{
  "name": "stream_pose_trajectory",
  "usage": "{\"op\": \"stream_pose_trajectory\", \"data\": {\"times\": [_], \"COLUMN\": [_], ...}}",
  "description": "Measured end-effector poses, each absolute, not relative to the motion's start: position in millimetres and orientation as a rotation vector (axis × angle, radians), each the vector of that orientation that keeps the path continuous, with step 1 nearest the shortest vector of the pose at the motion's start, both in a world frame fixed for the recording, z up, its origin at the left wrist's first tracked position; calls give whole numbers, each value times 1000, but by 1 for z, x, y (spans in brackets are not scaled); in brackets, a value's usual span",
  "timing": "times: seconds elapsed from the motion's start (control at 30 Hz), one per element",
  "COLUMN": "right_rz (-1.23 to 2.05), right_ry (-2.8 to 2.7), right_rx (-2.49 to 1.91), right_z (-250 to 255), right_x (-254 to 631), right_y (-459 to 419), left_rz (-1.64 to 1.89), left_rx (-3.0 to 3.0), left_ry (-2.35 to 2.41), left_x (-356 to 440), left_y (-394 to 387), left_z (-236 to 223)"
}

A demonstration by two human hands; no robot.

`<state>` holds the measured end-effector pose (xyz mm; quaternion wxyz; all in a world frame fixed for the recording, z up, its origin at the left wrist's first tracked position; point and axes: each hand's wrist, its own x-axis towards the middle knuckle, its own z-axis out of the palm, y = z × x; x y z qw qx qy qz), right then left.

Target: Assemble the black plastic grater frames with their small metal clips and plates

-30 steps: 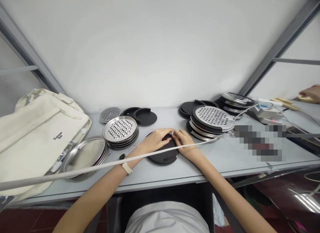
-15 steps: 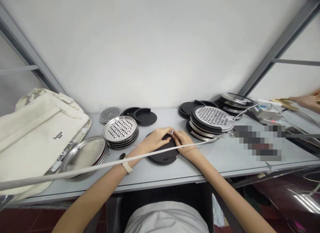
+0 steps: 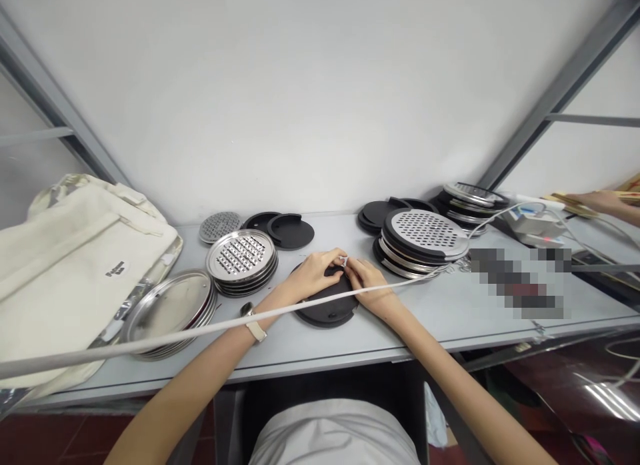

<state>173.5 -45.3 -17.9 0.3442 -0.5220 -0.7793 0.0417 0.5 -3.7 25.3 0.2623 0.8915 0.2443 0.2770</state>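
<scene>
A round black disc lies flat on the table in front of me. My left hand rests over its far left part, with thumb and index finger bent together near the far rim. From the right, my right hand reaches the same spot, its fingers curled and its tips almost meeting those of the left. Whatever the fingertips pinch is too small to make out. A white cable crosses in front of the disc and both wrists.
Left of the disc stand a stack of metal grater plates and a stack of plain metal discs. Black lids lie behind. On the right are stacked graters. A cream bag fills the left end. Another person's hand is far right.
My hands stay at the disc's far rim with barely any shift of the fingers. At far right, the other person's hand has moved slightly.
</scene>
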Motion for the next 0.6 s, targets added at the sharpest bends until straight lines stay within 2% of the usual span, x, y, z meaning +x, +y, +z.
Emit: {"op": "stream_pose_trajectory", "data": {"times": [0.6], "right_rz": [106], "right_ry": [-2041], "right_rx": [-1388], "right_z": [-15], "right_x": [172], "right_y": [-47], "left_rz": [755], "left_rx": [2370], "left_ry": [612], "left_x": [0], "left_y": [-3], "left_z": [26]}}
